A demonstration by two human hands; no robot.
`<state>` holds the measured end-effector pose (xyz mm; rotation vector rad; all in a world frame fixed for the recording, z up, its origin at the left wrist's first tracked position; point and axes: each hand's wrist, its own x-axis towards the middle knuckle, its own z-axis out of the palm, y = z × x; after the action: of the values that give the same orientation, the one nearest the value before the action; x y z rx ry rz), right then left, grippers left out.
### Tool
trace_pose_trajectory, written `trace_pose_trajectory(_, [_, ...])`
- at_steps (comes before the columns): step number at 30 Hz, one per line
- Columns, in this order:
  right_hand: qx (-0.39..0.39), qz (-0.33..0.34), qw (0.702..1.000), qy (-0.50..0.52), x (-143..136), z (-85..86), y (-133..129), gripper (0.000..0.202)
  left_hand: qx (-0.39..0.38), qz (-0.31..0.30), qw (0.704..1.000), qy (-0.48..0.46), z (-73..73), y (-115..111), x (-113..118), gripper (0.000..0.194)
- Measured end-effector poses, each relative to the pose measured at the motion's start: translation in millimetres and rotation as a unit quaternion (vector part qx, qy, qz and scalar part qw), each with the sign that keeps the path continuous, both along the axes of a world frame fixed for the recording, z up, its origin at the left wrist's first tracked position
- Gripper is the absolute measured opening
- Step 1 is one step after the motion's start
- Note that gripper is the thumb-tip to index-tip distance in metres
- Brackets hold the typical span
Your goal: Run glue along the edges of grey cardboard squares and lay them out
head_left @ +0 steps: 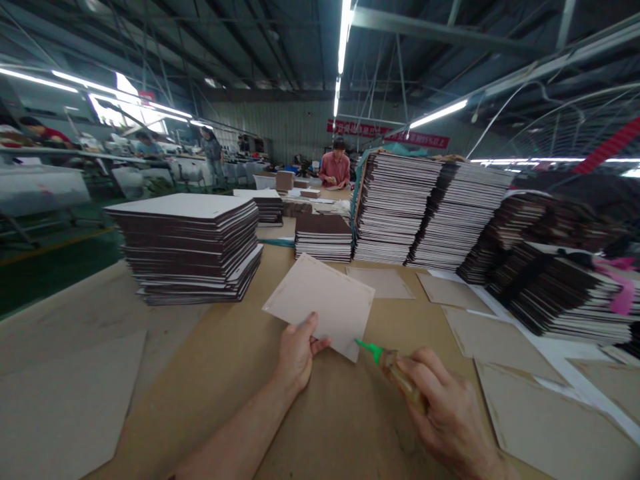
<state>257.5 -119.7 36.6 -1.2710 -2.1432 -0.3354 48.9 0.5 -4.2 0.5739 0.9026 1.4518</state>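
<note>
My left hand (299, 348) grips a pale cardboard panel (325, 300) by its near edge, thumb on top, holding it tilted above the table. Faint marks show near the panel's corners. In my right hand (445, 407) is a glue bottle (404, 381) with a green nozzle (369, 348), fingers wrapped round its body. The nozzle's tip is at the panel's right edge, near the closest corner; whether it touches cannot be seen. Similar cardboard panels (500, 340) lie flat to the right, several with marks along their edges.
A tall stack of dark-and-white boards (185, 250) stands left, with a lower brown-topped stack (323, 233) ahead. High stacks (395, 207) and strapped bundles (560, 293) line the right. A large grey sheet (70, 400) lies near left. A person (335, 167) works at the far end.
</note>
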Motion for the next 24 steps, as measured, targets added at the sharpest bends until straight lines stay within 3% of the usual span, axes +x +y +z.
trace_pose_trajectory(6, [-0.027,0.015,1.0,-0.007,0.7,-4.6,-0.2,0.028,-0.002,0.004,1.0,0.011,0.0,0.9,-0.7,0.018])
trace_pose_trajectory(13, [0.049,-0.078,0.996,0.0,14.6,-2.3,14.2,0.019,-0.005,-0.012,1.0,0.018,0.8,0.1,-0.3,0.019])
trace_pose_trajectory(19, [0.019,-0.012,1.0,-0.008,11.3,-1.1,6.7,0.024,-0.001,-0.023,0.999,0.025,-1.3,0.3,-0.6,0.023])
trace_pose_trajectory(24, [0.013,-0.022,1.0,0.012,13.4,-1.5,6.1,0.022,0.002,-0.025,0.999,0.029,-3.1,0.7,-0.4,0.022])
